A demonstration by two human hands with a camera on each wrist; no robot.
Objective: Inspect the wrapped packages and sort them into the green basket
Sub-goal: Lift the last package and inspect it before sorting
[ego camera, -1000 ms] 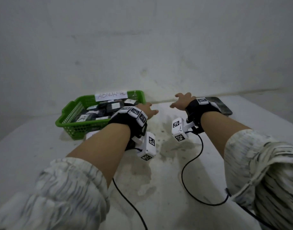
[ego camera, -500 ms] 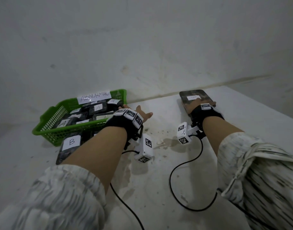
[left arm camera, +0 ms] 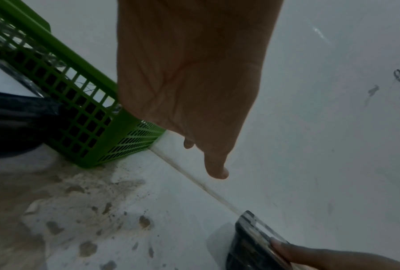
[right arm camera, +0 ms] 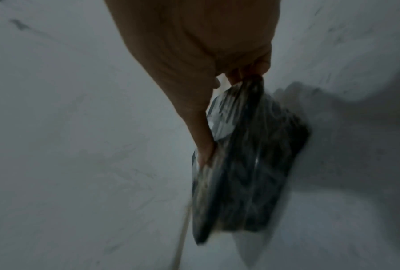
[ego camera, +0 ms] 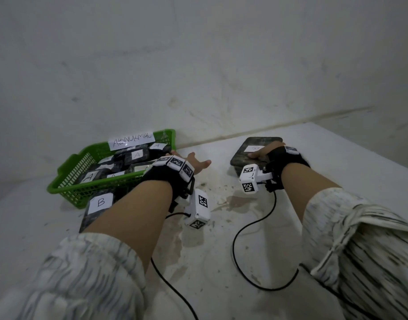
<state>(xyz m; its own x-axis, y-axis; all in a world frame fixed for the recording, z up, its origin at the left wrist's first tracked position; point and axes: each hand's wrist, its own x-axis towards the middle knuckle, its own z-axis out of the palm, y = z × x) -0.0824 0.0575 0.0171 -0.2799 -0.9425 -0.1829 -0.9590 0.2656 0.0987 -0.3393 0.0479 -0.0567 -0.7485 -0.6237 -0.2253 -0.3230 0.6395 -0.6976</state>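
White, stained tabletop [ego camera: 221, 262] against a scuffed white wall fills my view. At 9 o'clock sits the green basket [ego camera: 69, 181], tagged "ABNORMAL" and holding several dark wrapped packages marked A [ego camera: 136, 155]. Just in front of it, at about 8 o'clock, I see a package labelled B [ego camera: 100, 202] lying on the table, partly under my left forearm. My left hand [ego camera: 191, 163] hovers beside the basket's near right corner, fingers straight and spread, holding nothing. Brown crumbs and smears [left arm camera: 83, 210] spot the surface between my wrists. At 1 o'clock my right hand [ego camera: 274, 153] grips a dark plastic-wrapped package [ego camera: 251, 155], thumb on its labelled face and fingers round its edge; that label is too faint to read.
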